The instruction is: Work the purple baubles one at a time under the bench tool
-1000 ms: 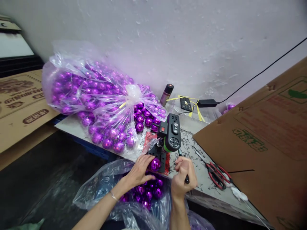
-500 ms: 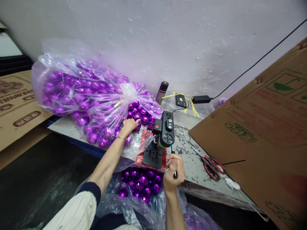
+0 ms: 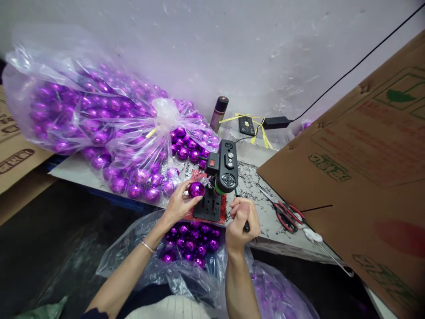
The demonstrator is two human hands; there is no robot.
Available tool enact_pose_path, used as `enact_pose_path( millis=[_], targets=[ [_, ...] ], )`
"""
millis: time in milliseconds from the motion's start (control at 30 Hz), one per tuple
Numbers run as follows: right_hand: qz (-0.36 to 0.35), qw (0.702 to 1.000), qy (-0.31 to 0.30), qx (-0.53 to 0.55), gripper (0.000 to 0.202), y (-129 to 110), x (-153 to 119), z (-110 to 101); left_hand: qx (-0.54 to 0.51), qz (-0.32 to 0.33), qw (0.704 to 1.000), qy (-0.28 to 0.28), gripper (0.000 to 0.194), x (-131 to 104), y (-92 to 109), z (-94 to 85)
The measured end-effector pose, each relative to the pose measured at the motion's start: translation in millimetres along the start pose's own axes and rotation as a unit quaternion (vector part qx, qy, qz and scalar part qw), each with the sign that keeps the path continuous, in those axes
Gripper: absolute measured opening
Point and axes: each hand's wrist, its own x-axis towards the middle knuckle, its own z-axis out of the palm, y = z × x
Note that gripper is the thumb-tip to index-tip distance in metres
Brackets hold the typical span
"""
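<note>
The carton is cut off at the right edge, and cloudy plastic blurs many of the balls inside the tied bag. The head of the black machine hides what lies directly beneath it. The left hand has its grip pinched, thumb and fingers on a purple ball at the left of the base plate; whether ball and plate touch, I cannot tell. The right hand is curled tightly around the lever handle, mostly covering it.
</note>
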Motion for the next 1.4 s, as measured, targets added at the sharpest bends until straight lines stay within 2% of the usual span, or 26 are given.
enact_pose_path(
  millis=[67,167,267,467,667,800,867,1033,1400],
  targets=[
    [0.011,1.0,0.004,-0.004,0.039,-3.7,6.1,1.3,-0.046,-0.032,0.998,-0.018,0.055,-17.4,1.2,18.4],
    [0.015,1.0,0.005,-0.008,0.04,-6.4,10.6,1.3,-0.018,-0.032,0.999,-0.025,0.057,-25.8,-3.4,38.1],
    [0.012,1.0,0.002,-0.01,0.041,-6.4,9.3,0.3,0.024,-0.002,0.999,-0.025,0.062,-20.2,-9.8,47.7],
    [0.001,1.0,-0.003,-0.023,0.038,-3.2,1.3,-1.6,0.039,0.038,0.997,-0.058,0.063,-12.3,-13.8,58.7],
    [-0.018,1.0,-0.009,-0.017,0.035,-0.8,-2.5,-2.6,0.037,0.066,0.994,-0.073,0.061,-19.1,-10.2,46.2],
    [-0.016,0.999,-0.016,-0.023,0.035,-0.4,-4.0,-4.0,0.04,0.073,0.99,-0.114,0.06,-18.0,-5.3,37.0],
    [-0.014,0.999,-0.021,-0.023,0.035,-0.2,-4.6,-5.0,0.046,0.071,0.989,-0.125,0.059,-15.1,-3.9,37.6],
    [-0.015,0.999,-0.025,-0.029,0.036,0.9,-6.1,-6.8,0.061,0.05,0.992,-0.096,0.061,-5.4,-5.4,44.7],
    [-0.027,0.999,-0.028,-0.036,0.034,1.3,-6.6,-7.9,0.047,0.056,0.987,-0.145,0.063,-9.9,-8.7,35.8]
  ],
)
